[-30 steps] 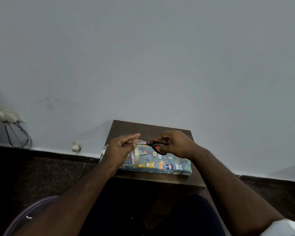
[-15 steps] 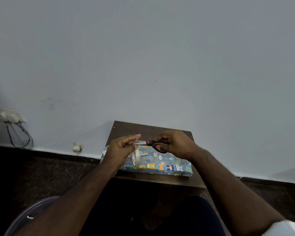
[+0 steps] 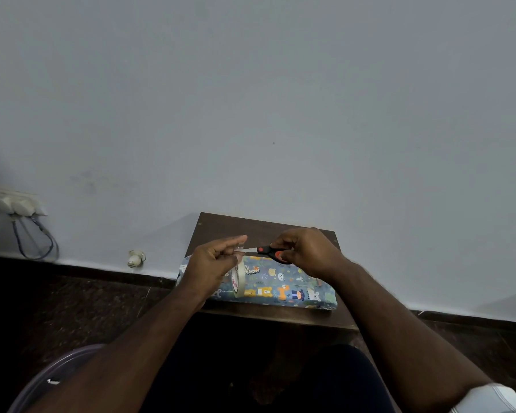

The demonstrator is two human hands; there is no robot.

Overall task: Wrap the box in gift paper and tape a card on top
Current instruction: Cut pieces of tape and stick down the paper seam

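Two hands over the wrapped box [image 3: 280,289]: left [image 3: 213,263] pinches tape [image 3: 238,278], right [image 3: 306,251] grips scissors [image 3: 270,251].

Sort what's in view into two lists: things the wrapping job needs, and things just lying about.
Job:
left hand
tape roll
right hand
scissors
wrapped box
small table

Lying about:
wall socket
cables
white object by the skirting

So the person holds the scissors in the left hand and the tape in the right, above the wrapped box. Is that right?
Not quite: the hands are swapped. The head view shows the right hand gripping the scissors, while the left hand holds the tape. Both are indeed above the wrapped box.
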